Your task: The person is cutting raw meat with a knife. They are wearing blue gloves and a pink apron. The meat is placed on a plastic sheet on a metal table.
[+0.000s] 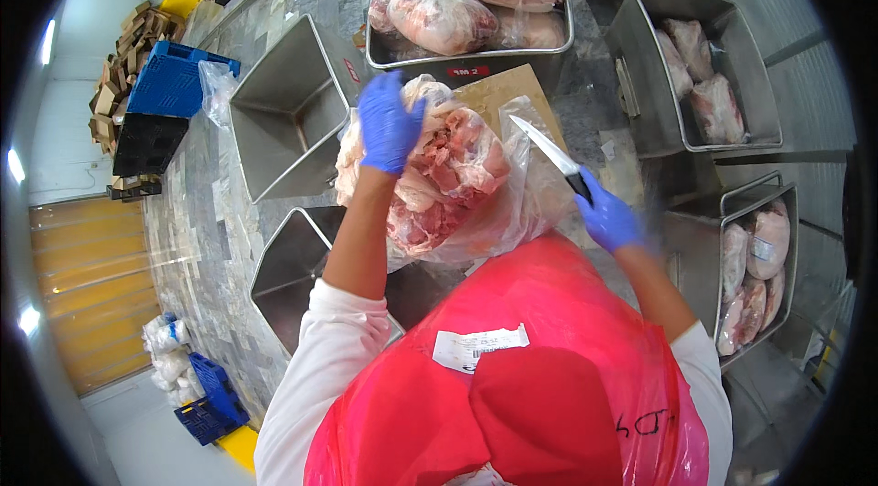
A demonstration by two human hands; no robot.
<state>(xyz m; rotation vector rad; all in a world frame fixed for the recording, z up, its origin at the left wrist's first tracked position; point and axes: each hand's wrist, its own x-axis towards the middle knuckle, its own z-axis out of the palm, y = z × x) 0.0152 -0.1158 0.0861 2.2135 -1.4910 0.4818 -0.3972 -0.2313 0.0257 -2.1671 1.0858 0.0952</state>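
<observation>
A large block of raw meat point(448, 161), pinkish red with pale fat, lies in front of me on a cut-open clear plastic bag point(526, 189). My left hand point(389, 123), in a blue glove, rests on the meat's upper left side, fingers spread over the fat. At the right, my right hand point(605, 212), also gloved in blue, grips the black handle of a knife point(549, 148). Its pale blade points up and left, over the plastic and apart from the meat. Cardboard point(512, 97) shows beneath, behind the meat.
A metal tub point(471, 65) of bagged meat stands just beyond. Two more meat tubs point(782, 120) point(732, 353) are on the right. Metal tubs point(274, 120) point(283, 257) stand on the left. Blue pallets point(174, 79) and stacked cardboard point(119, 84) are farther left.
</observation>
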